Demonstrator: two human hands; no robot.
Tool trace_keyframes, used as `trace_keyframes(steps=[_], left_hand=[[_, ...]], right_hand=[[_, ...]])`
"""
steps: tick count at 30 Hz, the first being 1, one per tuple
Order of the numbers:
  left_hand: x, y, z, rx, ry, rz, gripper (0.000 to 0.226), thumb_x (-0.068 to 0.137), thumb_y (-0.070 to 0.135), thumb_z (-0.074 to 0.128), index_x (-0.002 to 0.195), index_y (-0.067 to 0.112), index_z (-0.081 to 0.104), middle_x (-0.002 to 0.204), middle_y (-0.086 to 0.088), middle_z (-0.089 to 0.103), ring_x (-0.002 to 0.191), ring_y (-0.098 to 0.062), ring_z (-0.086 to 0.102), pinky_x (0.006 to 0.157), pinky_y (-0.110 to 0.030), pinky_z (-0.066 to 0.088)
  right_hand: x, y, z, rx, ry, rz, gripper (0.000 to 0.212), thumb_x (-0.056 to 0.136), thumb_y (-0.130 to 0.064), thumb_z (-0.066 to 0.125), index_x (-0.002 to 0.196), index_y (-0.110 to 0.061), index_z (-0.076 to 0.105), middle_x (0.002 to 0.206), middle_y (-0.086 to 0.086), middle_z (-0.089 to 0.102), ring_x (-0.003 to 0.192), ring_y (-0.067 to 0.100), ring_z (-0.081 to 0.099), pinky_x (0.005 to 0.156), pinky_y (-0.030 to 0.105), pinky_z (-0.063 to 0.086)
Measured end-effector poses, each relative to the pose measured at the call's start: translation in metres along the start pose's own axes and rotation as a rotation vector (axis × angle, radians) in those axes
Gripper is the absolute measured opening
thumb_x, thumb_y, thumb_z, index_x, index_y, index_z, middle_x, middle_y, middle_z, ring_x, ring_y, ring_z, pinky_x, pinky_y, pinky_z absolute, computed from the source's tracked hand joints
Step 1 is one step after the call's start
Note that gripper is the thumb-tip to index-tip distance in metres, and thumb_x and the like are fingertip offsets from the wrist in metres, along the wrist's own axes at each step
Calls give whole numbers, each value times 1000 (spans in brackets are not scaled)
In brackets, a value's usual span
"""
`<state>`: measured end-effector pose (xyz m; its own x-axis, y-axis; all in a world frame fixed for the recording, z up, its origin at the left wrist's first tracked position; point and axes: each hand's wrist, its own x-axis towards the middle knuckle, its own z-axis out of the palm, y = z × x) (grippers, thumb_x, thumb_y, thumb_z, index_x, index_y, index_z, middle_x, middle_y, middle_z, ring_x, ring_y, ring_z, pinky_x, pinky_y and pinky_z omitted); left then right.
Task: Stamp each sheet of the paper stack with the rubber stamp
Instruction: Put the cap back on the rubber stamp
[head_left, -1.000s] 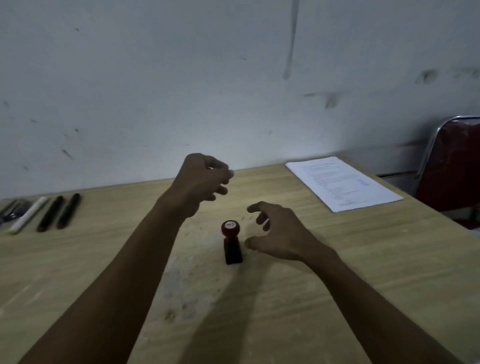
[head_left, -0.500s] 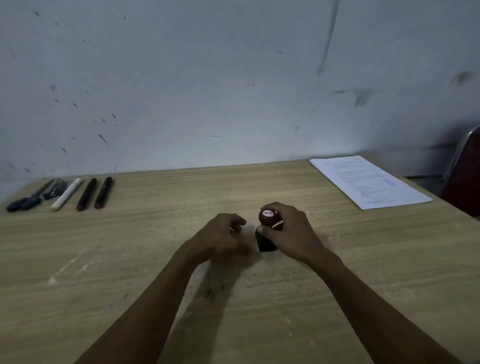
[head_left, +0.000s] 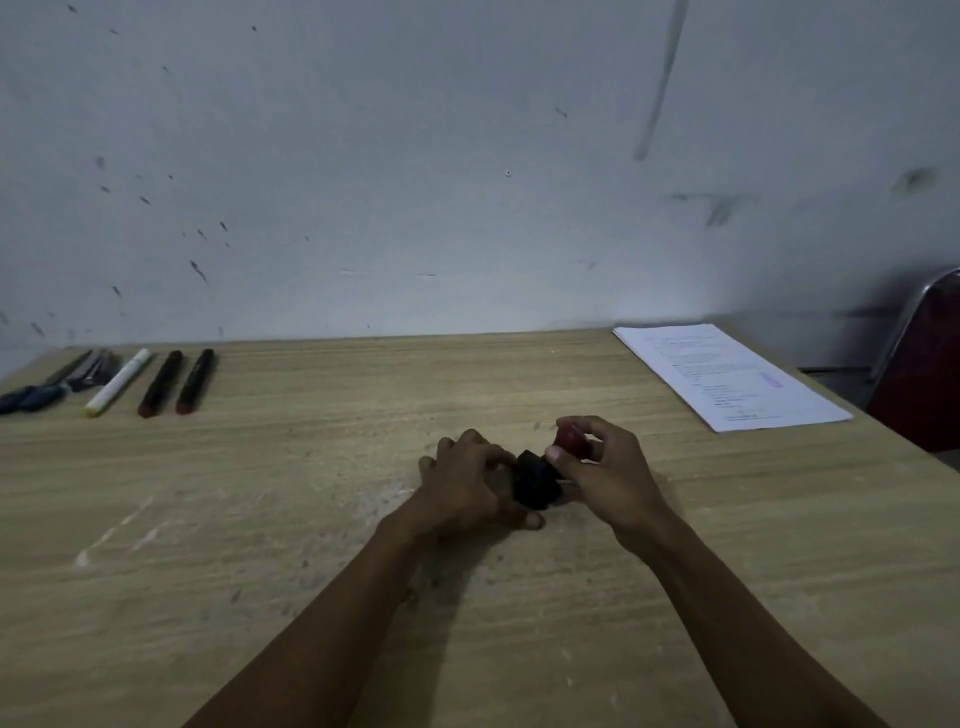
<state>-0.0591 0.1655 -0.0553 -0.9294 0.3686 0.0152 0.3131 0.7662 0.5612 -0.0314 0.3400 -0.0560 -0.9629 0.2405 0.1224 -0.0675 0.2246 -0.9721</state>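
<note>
wood-grain table (head_left: 260, 519) spreads out under us, and near its middle we hold the rubber stamp (head_left: 545, 470) between both hands. our right hand (head_left: 608, 475) curls its fingers and thumb round the red knob at the top, so the stamp leans over to the right. our left hand (head_left: 467, 486) wraps its fingers round the black base; whether that base is touching the table we cannot tell. the paper stack (head_left: 727, 376) lies flat at the far right corner, well apart from the stamp, its top sheet printed with a small blue mark. along the far left edge lie scissors (head_left: 47, 387), a white marker (head_left: 118, 382) and two dark markers (head_left: 179, 382) side by side. beyond the paper stands a red chair (head_left: 919, 374) against the grey wall (head_left: 415, 156).
</note>
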Motion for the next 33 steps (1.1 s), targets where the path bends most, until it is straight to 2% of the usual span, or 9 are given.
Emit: trace_keyframes(steps=[4,6,8,9,13,17,24,29,33], left_hand=[[-1,2,1,-127,34,-14,63,46,59,84,99,29,67,105,9,55,103,-15,48,94,-41,41],[-7,4,2,-268,84,-20,57,44,51,87,92,28,66,95,9,62,88,-9,59,77,-28,52],[-15,8,0,-481,123,-12,50,48,29,92,91,20,68,84,4,68,72,-8,68,57,-15,50],[-19,9,0,-574,138,-13,49,49,21,92,91,17,68,82,1,70,70,-9,70,55,-15,51],[-21,14,-5,-742,197,34,57,42,21,91,93,14,67,88,0,74,80,-14,72,66,-23,56],[-15,9,-11,-761,229,95,53,51,6,93,98,6,70,91,-4,76,88,-15,73,85,-32,58],[-17,9,-20,-792,237,129,60,51,12,93,106,2,71,97,-8,76,92,-20,73,87,-43,58],[-18,11,-25,-803,221,149,55,51,1,90,103,-1,72,95,-11,76,90,-21,73,85,-41,58],[-18,14,-27,-819,200,162,48,53,-2,89,99,4,74,93,-9,76,89,-22,74,83,-38,59]], right_hand=[[-4,3,0,25,2,21,29,86,-5,71,110,-21,68,104,-3,66,104,17,64,85,47,59],[-6,5,0,86,-2,37,28,86,-4,70,110,-18,68,107,4,66,105,21,65,82,44,60],[-7,5,1,207,-9,69,27,87,-1,68,110,-15,67,107,12,66,102,25,68,73,37,61],[-8,4,1,269,-16,87,26,88,0,67,110,-13,67,106,14,67,99,26,69,69,34,60],[-9,4,1,498,-49,141,24,89,1,65,111,-9,66,109,17,65,99,30,69,74,41,59],[-8,1,2,604,-63,109,24,89,3,63,110,-7,63,103,17,65,97,31,70,79,44,59],[-12,-4,4,662,-54,99,22,87,4,65,107,-4,62,107,23,63,95,32,71,73,39,59],[-17,-5,4,655,-73,83,22,85,4,66,105,-3,62,111,29,61,99,37,70,76,42,59],[-17,-13,-2,588,-97,84,18,85,4,67,101,-3,63,109,29,61,99,37,70,76,42,60]])
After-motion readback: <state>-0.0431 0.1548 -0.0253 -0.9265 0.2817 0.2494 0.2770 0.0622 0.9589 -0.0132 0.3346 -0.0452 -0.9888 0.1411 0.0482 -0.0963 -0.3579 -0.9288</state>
